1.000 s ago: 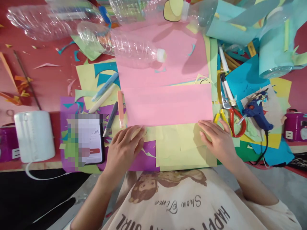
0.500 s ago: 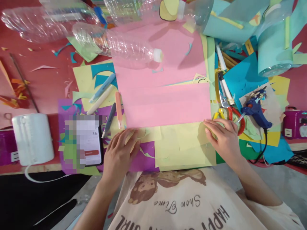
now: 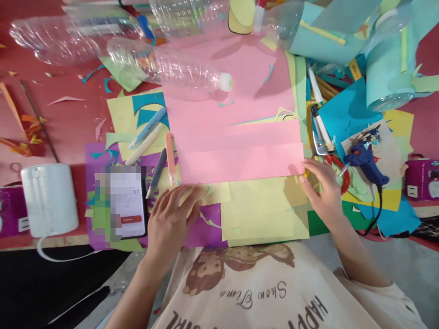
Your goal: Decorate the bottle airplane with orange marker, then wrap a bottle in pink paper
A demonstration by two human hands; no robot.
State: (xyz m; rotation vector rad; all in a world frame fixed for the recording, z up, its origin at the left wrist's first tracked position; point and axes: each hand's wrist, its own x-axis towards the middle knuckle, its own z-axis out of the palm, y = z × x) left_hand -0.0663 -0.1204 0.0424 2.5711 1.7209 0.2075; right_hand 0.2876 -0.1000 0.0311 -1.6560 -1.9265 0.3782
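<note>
A pink paper sheet (image 3: 233, 162) lies across the middle, with a strip along its near edge whose right end sticks out slightly. My right hand (image 3: 320, 189) grips that end between thumb and fingers. At the lower left corner, my left hand (image 3: 174, 205) lies with fingers stretched out, their tips by the paper's near edge. Pale yellow paper (image 3: 260, 212) is spread between the hands. A larger pink sheet (image 3: 226, 91) lies farther back, with a clear plastic bottle (image 3: 185, 68) on its left part.
Left are a phone (image 3: 128, 201), several markers (image 3: 147, 128) and a white case (image 3: 50, 198). Right are red-handled scissors (image 3: 338, 169), a blue glue gun (image 3: 366, 162) with a cord, and a bottle wrapped in light teal paper (image 3: 389, 73). Paper scraps surround them.
My right hand has moved slightly right and up, and the pink strip's right end has shifted with it, showing a separate edge. My left hand stays in nearly the same place.
</note>
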